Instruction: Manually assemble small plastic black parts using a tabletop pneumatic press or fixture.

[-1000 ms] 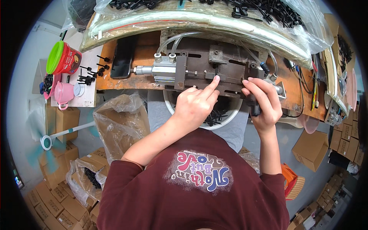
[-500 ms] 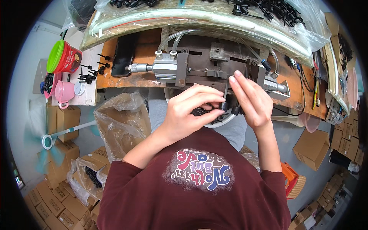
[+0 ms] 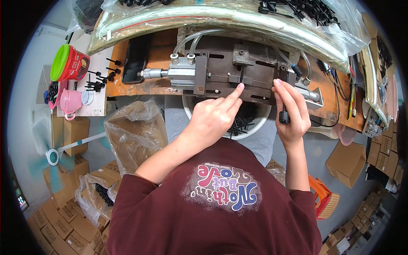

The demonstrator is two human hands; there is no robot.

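My left hand (image 3: 216, 115) reaches to the clamping fixture with its index finger stretched out and the other fingers curled under. That fingertip is at the near edge of the small metal block (image 3: 236, 78) in the fixture's middle, where a thin black piece (image 3: 242, 75) shows. Nothing shows gripped in this hand. My right hand (image 3: 293, 117) is raised to the right of the block, closed around a black plastic part (image 3: 284, 117) whose thick end hangs by the palm. Below the fixture, a white basin (image 3: 265, 122) on my lap holds several black parts (image 3: 241, 124).
Air cylinders (image 3: 182, 74) with clear hoses flank the fixture. Further left are a phone (image 3: 135, 59), loose black parts, a pink cup (image 3: 70, 101) and a red-green tub (image 3: 72, 63). Plastic-wrapped material (image 3: 221, 17) lies behind. A fan (image 3: 52, 157) and cartons (image 3: 346, 165) surround me.
My hands have moved apart. The left went forward to the metal block, where a thin black piece now shows; the right drew right with a black part in its fingers.
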